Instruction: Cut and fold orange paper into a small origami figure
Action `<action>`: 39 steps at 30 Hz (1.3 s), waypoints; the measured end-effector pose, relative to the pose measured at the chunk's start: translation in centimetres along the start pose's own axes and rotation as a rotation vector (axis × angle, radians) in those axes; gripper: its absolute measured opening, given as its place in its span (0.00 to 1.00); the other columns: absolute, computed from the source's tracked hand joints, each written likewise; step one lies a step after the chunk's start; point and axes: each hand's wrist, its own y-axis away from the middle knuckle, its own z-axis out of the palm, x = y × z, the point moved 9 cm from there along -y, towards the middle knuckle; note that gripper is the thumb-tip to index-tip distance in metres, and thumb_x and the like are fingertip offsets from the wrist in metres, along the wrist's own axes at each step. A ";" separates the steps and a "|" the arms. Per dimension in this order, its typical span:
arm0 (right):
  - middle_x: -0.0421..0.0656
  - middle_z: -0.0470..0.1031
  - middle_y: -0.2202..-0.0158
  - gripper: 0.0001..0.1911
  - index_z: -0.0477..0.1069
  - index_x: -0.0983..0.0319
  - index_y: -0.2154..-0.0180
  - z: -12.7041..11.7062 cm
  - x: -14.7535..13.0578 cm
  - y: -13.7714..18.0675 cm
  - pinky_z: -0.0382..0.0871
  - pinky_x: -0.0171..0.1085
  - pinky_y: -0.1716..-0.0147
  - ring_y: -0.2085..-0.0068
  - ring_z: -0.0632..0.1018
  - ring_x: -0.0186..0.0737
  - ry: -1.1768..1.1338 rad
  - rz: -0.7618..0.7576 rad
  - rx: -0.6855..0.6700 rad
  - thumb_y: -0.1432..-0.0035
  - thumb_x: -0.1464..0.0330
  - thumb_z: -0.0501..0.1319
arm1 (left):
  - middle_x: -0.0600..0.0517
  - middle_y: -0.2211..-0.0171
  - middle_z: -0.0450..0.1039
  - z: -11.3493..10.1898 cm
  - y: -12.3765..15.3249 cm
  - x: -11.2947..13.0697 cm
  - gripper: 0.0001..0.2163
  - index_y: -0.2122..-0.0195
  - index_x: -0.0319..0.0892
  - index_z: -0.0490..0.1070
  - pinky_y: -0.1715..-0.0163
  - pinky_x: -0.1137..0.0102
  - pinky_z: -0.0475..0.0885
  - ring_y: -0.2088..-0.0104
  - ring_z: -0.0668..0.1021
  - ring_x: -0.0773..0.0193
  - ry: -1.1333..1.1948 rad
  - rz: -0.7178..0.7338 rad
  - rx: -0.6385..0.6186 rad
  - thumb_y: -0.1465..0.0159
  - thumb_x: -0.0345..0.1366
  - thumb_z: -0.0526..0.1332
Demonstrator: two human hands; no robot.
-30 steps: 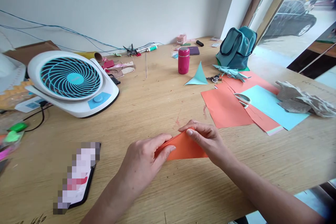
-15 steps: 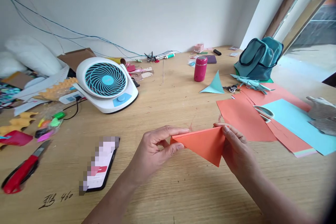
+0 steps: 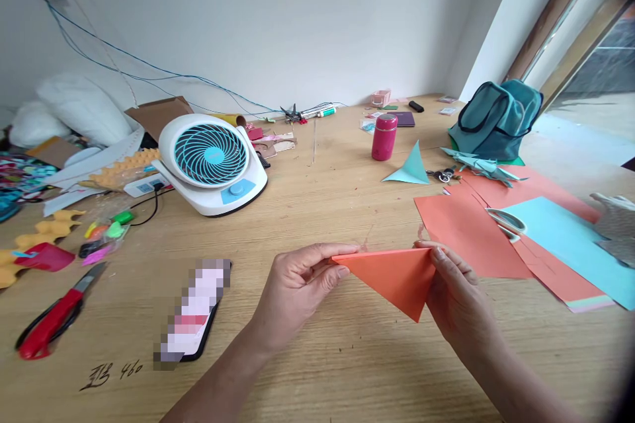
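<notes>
An orange paper folded into a triangle [image 3: 397, 274] hangs just above the wooden table [image 3: 317, 205], point downward. My left hand [image 3: 297, 287] pinches its left corner between thumb and fingers. My right hand [image 3: 454, 294] grips its right corner, thumb on the top edge. Both hands are closed on the paper.
A phone [image 3: 191, 317] lies to the left of my hands and red cutters [image 3: 49, 320] farther left. A white and blue fan [image 3: 213, 162] stands behind. Orange sheets [image 3: 466, 228], a light blue sheet [image 3: 565, 241], scissors [image 3: 506, 219], a pink flask [image 3: 384, 137] and a teal bag [image 3: 499, 119] are at the right.
The folded orange paper was lifted off the table and now hangs as a triangle between my hands. The view swung left and up, showing more of the table's left side.
</notes>
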 end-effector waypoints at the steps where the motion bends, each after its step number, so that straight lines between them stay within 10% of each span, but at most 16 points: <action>1: 0.42 0.80 0.64 0.10 0.82 0.50 0.65 -0.1 -0.1 0.0 0.67 0.39 0.70 0.64 0.75 0.44 0.000 -0.006 0.005 0.47 0.54 0.70 | 0.49 0.57 0.83 0.0 0.0 0.0 0.10 0.55 0.46 0.82 0.54 0.70 0.80 0.57 0.84 0.59 0.002 0.001 0.008 0.37 0.33 0.68; 39: 0.42 0.79 0.61 0.10 0.82 0.49 0.67 -0.9 -0.4 0.5 0.69 0.39 0.65 0.57 0.75 0.45 -0.009 -0.056 0.066 0.50 0.54 0.73 | 0.54 0.57 0.83 -0.1 0.1 -0.8 0.07 0.57 0.49 0.83 0.55 0.70 0.82 0.58 0.84 0.61 0.117 -0.016 0.043 0.35 0.36 0.66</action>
